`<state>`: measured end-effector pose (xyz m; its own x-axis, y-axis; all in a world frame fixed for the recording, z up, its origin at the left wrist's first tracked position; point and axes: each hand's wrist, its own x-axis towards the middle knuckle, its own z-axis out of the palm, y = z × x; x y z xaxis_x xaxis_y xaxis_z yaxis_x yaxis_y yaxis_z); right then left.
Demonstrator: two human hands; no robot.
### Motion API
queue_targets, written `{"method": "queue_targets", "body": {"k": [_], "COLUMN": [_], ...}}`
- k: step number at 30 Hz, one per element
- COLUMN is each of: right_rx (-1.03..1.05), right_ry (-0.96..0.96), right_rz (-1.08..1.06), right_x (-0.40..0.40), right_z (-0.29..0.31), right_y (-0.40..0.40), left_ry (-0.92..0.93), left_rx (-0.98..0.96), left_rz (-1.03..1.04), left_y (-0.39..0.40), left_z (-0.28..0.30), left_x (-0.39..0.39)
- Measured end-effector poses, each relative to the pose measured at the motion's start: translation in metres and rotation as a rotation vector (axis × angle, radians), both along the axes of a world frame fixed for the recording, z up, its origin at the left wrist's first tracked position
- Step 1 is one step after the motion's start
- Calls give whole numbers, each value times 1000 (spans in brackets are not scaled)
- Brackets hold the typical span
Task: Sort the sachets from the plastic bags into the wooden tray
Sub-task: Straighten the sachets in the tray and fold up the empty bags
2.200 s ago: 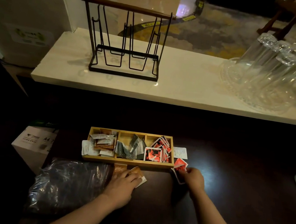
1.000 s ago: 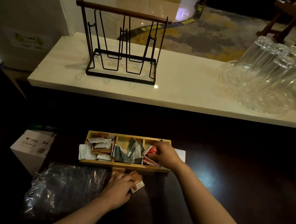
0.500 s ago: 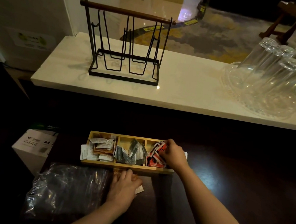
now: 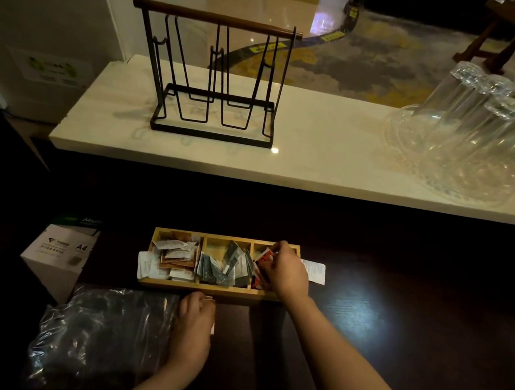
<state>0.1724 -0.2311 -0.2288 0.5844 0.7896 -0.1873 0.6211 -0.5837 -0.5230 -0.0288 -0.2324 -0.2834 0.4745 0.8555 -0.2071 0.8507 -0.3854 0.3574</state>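
wooden tray (image 4: 204, 290): pale unfinished-looking wood, matt
sachets (image 4: 176, 254): paper or foil packets, mostly matt, the grey ones in the middle compartment with a slight sheen
plastic bag (image 4: 101, 328): clear thin film, crinkled, glossy highlights
desk (image 4: 396, 327): dark wood grain, polished, reflects light
ledge (image 4: 321, 144) behind: pale stone-like slab, smooth, glossy
rack (image 4: 216, 75): thin black metal wire, brown wooden bar on top
glasses (image 4: 475, 125): clear, cut pattern
box (image 4: 59, 250): white cardboard, matt

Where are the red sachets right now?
In the head view, the red sachets sit in the right compartment of the wooden tray, under the right hand, beside the dark sachets in the middle.
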Motion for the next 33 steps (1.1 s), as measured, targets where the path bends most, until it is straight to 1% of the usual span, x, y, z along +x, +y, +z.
{"method": "queue_targets", "body": {"k": [2, 8, 12, 15, 17, 20, 24, 26, 29, 30, 31, 33], "right_rx": [20, 66, 96, 119, 124, 160, 198, 216, 207, 201, 195, 182], "right_ry": [6, -8, 28, 26, 26, 42, 54, 49, 22, 13, 11, 9], "right_rz": [10, 27, 20, -12, -26, -41, -60, -76, -123, -139, -155, -183], "right_x": [0, 4, 6, 9, 12, 15, 20, 26, 37, 41, 43, 47], "right_z": [0, -1, -2, -2, -3, -4, -4, -6, -9, -11, -13, -18], "right_y": [-2, -7, -9, -11, -13, -15, -21, -26, -37, -40, -44, -49], "left_ry": [-24, 28, 78, 86, 48, -51, -159, -256, -396, -421, -431, -406], "left_rx": [-14, -66, -113, -152, -178, -250, -262, -209, -12, 24, 30, -23], "left_rz": [56, 267, 326, 324, 288, 175, 56, 37, 78, 97, 112, 134], "left_y": [-2, -1, -2, 1, 2, 0, -2, 11, 61, 82, 101, 132], "left_z": [2, 10, 10, 11, 9, 11, 29, 48, 84, 95, 103, 105], "left_x": [3, 15, 22, 23, 21, 20, 21, 17, 4, -1, -6, -14]}}
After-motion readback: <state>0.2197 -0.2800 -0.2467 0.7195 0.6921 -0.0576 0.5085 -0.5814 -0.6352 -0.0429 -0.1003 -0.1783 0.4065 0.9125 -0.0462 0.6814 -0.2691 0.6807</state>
